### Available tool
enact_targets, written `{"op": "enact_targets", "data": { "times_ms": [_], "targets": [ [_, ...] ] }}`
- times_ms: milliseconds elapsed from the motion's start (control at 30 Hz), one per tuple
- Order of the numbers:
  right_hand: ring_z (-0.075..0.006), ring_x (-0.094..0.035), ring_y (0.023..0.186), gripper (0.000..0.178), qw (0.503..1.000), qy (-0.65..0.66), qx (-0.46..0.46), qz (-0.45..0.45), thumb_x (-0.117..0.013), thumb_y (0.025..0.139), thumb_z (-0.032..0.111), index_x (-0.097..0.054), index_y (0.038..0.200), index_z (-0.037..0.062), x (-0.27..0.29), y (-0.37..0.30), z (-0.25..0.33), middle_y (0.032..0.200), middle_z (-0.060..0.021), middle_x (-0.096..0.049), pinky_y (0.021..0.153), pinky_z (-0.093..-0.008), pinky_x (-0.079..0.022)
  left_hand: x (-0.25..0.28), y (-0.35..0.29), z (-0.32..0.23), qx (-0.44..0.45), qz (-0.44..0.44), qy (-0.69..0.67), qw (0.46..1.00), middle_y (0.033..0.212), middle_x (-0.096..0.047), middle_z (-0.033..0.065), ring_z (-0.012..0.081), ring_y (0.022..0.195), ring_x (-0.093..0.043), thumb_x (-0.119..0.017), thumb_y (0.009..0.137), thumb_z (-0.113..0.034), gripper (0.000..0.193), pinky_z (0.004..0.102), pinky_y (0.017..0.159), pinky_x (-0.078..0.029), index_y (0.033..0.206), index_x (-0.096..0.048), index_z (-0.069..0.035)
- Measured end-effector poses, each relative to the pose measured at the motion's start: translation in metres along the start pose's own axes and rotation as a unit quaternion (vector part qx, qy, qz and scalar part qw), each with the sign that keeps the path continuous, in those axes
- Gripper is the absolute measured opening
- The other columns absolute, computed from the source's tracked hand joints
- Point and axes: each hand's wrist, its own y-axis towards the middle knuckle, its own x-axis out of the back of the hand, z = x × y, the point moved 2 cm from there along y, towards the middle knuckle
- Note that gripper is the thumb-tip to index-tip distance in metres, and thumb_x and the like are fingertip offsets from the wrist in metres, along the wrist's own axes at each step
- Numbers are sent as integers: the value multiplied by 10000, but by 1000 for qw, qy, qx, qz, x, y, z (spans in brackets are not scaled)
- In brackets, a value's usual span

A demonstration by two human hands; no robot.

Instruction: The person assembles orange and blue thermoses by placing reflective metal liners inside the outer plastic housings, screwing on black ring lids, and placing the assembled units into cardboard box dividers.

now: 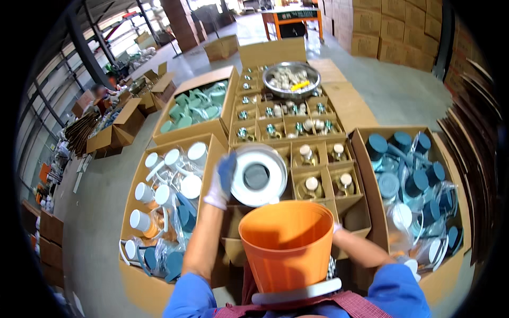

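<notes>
My left hand point(223, 180), in a white and blue glove, has its fingers at the left edge of a round white ring-shaped part point(249, 192) with a dark grey centre and grips it above the carton. In front of my body is an orange bucket-shaped shell point(286, 265), open end up, with a white handle point(297, 292) at its lower side. Against the shell's right side is my right hand point(337, 228); its fingers are hidden behind the shell. Beyond lies a divided carton holding gold-toned glass liners point(310, 188) with white stoppers.
A carton of white-lidded jugs point(140, 220) stands left, one of blue-lidded jugs point(417, 184) right. Behind are a carton of green parts point(197, 106) and a metal bowl point(291, 90) of small pale pieces. Stacked flat cardboard point(469, 159) lines the right.
</notes>
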Motion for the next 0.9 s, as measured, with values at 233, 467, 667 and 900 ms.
{"op": "enact_targets", "data": {
  "times_ms": [233,467,667,900],
  "targets": [
    [-356,-579,918,467,990,-126,-47,-32,-602,831,266,-531,1283,175,39,-33,-6,1030,-193,-538,763,-441,-500,-30,-92,6,-67,-9,299,952,1231,-600,130,242,1110,-578,-583,933,-257,406,321,1013,-427,1229,-573,21],
    [-345,-590,867,435,911,-107,141,-372,-708,764,218,-611,1177,120,326,-47,197,918,-199,-556,712,-440,-486,-75,-134,-35,248,364,-257,860,1311,-557,130,212,1168,-561,-483,952,-524,630,368,1023,-446,1345,-496,-31],
    [-340,-631,946,404,890,-90,198,-401,-703,812,240,-591,1164,73,321,-75,244,1059,-192,-605,807,-391,-505,-141,-146,-163,37,482,-380,789,1350,-528,149,310,1218,-533,-444,930,-609,744,470,1068,-415,1454,-345,-91],
    [-151,-600,856,562,698,702,94,-104,-398,988,517,-540,1249,40,237,-32,120,1022,-66,-627,759,-273,-501,-139,-198,-195,-265,326,-5,908,1263,-581,106,187,1175,-542,-644,911,-231,498,323,1025,-415,1321,-505,16]
  ]
}}
